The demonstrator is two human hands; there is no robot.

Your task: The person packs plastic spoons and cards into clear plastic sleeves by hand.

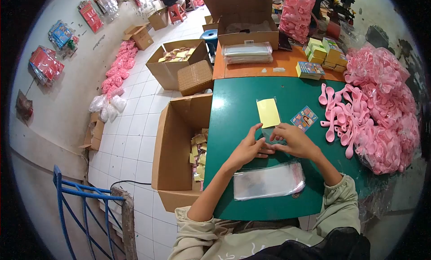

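Note:
A clear plastic bag with a yellow card [268, 113] in it lies on the green table top, its lower end between my hands. My left hand [248, 148] is closed at the bag's lower left, thumb pointing up along its edge. From the right, my right hand [294, 141] closes on the same end with fingers curled. The fingertips of both hands nearly meet there and partly hide the plastic. Just right of the bag lies a colourful printed card [304, 118]. Nearer my body is a stack of clear plastic bags [269, 181].
Loose pink spoons [350, 109] and bulging bags of pink spoons [386, 112] cover the table's right side. Stacked card packs [321, 53] and a bundle of plastic sleeves [247, 52] stand at the back. An open cardboard box [173, 148] with packed items adjoins the left edge.

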